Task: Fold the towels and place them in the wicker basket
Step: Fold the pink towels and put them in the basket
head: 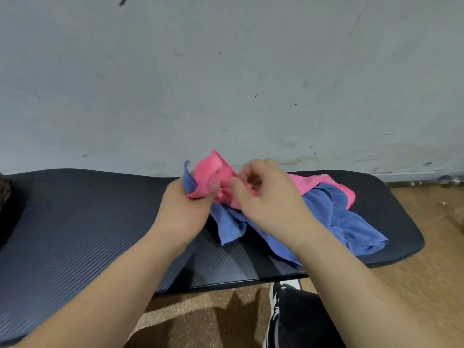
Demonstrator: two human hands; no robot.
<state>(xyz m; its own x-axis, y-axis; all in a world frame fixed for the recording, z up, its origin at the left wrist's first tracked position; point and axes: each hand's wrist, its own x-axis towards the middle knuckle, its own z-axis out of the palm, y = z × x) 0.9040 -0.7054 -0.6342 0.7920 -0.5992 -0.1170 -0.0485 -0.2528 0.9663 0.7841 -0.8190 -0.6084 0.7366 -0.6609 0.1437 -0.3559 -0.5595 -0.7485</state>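
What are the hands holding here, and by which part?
The left hand grips bunched pink towel and blue towel edges; the right hand pinches the pink towel's middle.

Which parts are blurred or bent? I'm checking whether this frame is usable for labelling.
Head view: the right hand is motion-smeared over the pink cloth towel; the wide lens bows the black ribbed foam mat; soft shadows fall on the speckled brown floor.

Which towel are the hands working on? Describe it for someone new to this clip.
On the black ribbed mat below the grey wall lies a tangled cloth heap. The left hand and right hand pinch the pink towel lifted at its top; the blue towel sprawls beneath.
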